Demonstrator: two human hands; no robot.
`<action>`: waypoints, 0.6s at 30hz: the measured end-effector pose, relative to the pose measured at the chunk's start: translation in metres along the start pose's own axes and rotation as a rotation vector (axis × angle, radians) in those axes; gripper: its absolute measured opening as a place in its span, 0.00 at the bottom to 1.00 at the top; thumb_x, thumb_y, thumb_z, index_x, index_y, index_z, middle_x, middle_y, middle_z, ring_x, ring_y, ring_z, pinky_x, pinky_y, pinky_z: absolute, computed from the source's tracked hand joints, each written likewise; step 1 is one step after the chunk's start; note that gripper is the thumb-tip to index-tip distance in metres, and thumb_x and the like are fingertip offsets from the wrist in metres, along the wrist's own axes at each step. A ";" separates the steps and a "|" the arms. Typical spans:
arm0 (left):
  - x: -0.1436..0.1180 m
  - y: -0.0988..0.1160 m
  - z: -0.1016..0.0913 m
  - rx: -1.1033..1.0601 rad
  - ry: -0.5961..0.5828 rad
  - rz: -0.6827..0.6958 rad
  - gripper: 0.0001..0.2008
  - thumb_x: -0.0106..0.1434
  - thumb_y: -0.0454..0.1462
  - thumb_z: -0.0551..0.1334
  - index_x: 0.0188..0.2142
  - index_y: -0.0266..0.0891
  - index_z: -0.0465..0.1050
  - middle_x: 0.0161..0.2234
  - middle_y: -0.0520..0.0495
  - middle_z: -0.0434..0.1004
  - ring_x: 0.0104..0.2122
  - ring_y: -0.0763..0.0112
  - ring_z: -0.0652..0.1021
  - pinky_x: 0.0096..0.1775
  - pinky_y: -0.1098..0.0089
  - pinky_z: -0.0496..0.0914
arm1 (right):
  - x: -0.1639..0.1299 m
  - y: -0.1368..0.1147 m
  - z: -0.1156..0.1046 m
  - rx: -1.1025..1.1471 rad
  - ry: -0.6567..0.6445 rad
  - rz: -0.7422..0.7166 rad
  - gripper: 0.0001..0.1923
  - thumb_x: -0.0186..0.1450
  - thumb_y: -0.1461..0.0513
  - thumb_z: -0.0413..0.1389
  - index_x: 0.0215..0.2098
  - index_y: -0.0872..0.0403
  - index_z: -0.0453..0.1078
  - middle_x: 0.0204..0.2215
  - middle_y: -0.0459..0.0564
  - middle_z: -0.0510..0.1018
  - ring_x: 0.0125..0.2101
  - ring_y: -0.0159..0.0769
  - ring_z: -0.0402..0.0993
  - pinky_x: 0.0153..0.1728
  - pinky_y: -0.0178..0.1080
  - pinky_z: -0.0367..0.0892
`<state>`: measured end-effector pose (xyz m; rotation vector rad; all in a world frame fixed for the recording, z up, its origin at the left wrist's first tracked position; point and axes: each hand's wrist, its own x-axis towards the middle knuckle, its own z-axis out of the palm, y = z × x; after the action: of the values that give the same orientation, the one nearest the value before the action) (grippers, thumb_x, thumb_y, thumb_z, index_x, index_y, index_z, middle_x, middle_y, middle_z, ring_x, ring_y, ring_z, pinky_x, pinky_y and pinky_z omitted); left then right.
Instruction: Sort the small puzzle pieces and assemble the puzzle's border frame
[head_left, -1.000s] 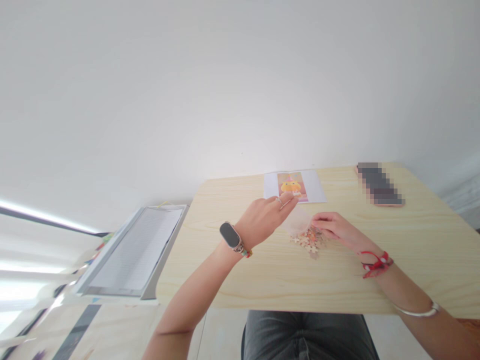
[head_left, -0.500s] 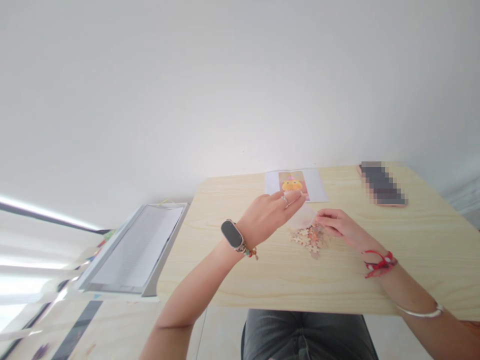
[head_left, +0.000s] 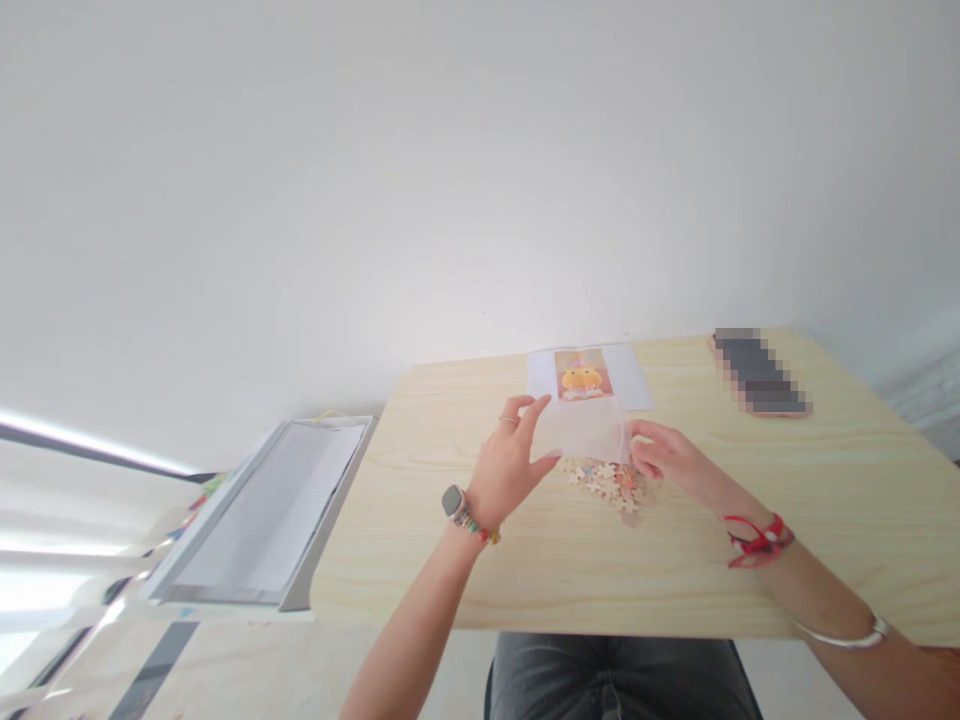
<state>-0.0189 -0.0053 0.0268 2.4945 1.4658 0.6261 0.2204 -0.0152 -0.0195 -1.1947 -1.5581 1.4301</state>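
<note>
**A:** Stretched flat between both hands, small translucent plastic bag [head_left: 583, 432], held just above the light wooden table [head_left: 787, 500]. Left hand [head_left: 510, 462] pinching the bag's left edge, thumb on the near side, fingers [head_left: 525, 408] up behind it. Right hand [head_left: 667, 458] gripping the right edge the same way.

**B:** And underneath?

**A:** Loose heap of small cardboard jigsaw pieces [head_left: 609, 482], orange and beige, lying on the table right below the bag's lower edge. Can't tell if any are left inside the bag, too hazy.

**B:** Anything else around?

**A:** Just behind the bag, white paper sheet with an orange cartoon picture [head_left: 585, 375], flat on the table near the far edge. Off to the right, well apart, dark rectangular phone in a pinkish case [head_left: 757, 372], blurred out. Dark smartwatch [head_left: 452, 500] plus beaded bracelet on the left wrist, red cord bracelet [head_left: 757, 540] on the right. Left of the table, separate from it, grey-framed tray with a white printed sheet [head_left: 262, 510].
</note>
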 end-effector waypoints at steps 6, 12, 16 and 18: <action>-0.045 0.016 0.018 -0.181 0.031 -0.148 0.42 0.52 0.44 0.66 0.59 0.40 0.45 0.51 0.37 0.59 0.48 0.59 0.69 0.47 0.58 0.68 | -0.015 -0.017 0.010 -0.203 0.125 -0.033 0.12 0.61 0.53 0.49 0.29 0.52 0.65 0.17 0.42 0.63 0.18 0.30 0.59 0.20 0.35 0.53; -0.063 0.034 -0.014 -0.383 -0.056 -0.156 0.14 0.61 0.40 0.58 0.46 0.42 0.65 0.43 0.45 0.70 0.44 0.66 0.71 0.47 0.63 0.66 | -0.059 -0.039 0.038 -0.534 0.025 -0.211 0.08 0.64 0.59 0.47 0.31 0.49 0.67 0.27 0.49 0.73 0.28 0.37 0.68 0.30 0.38 0.60; -0.068 0.053 -0.001 -0.599 -0.066 -0.178 0.07 0.62 0.37 0.56 0.28 0.39 0.67 0.26 0.52 0.69 0.28 0.74 0.70 0.32 0.73 0.65 | -0.080 -0.036 0.057 -0.535 0.114 -0.264 0.08 0.65 0.59 0.46 0.34 0.47 0.67 0.27 0.50 0.72 0.29 0.37 0.69 0.30 0.38 0.63; -0.073 0.058 0.010 -0.672 -0.019 -0.226 0.09 0.62 0.37 0.56 0.26 0.38 0.66 0.25 0.52 0.67 0.27 0.74 0.68 0.30 0.73 0.63 | -0.087 -0.031 0.062 -0.510 0.176 -0.270 0.07 0.64 0.59 0.47 0.35 0.49 0.67 0.28 0.49 0.72 0.28 0.35 0.69 0.29 0.36 0.64</action>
<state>0.0005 -0.0964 0.0190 1.7920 1.2340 0.8697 0.1869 -0.1171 0.0102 -1.2880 -1.9332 0.7521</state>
